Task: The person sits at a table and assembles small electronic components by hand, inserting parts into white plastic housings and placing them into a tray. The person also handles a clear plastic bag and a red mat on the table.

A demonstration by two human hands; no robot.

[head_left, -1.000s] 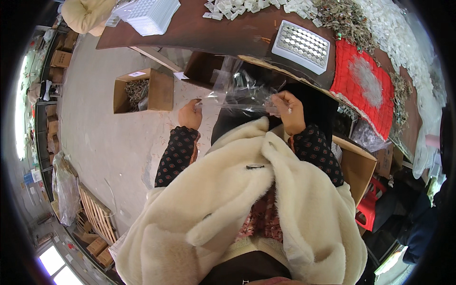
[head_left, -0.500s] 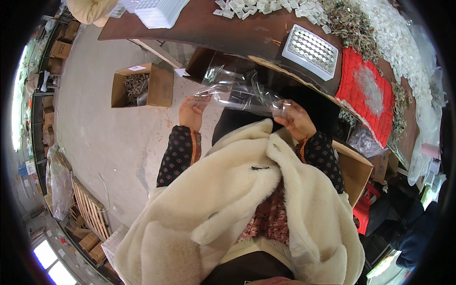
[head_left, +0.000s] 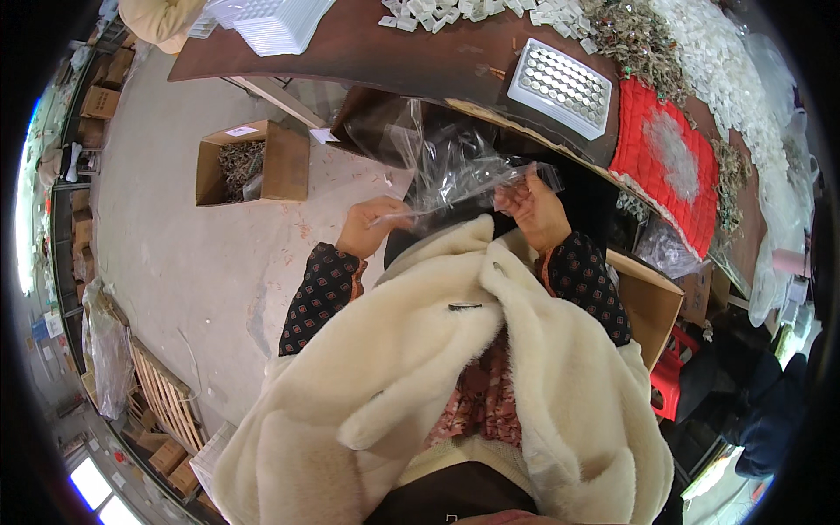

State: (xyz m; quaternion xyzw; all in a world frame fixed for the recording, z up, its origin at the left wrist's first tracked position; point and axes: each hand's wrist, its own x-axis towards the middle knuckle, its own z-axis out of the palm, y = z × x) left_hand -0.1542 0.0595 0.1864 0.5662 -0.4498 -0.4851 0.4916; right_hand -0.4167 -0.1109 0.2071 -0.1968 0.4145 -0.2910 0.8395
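Fingers of the left hand [head_left: 371, 226] and right hand [head_left: 537, 215] pinched the clear, crinkled plastic film [head_left: 457, 178] before the brown, flat-topped counter [head_left: 394, 54], where uneven pulling probably risked tearing it.

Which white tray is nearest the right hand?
The single white tray beside the red cloth, filled with rows of round silvery pieces; the other trays are stacked farther left.

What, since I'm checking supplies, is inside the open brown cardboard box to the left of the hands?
Inside the box, a tangled grey-brown heap and a pale piece show; anything beneath is covered.
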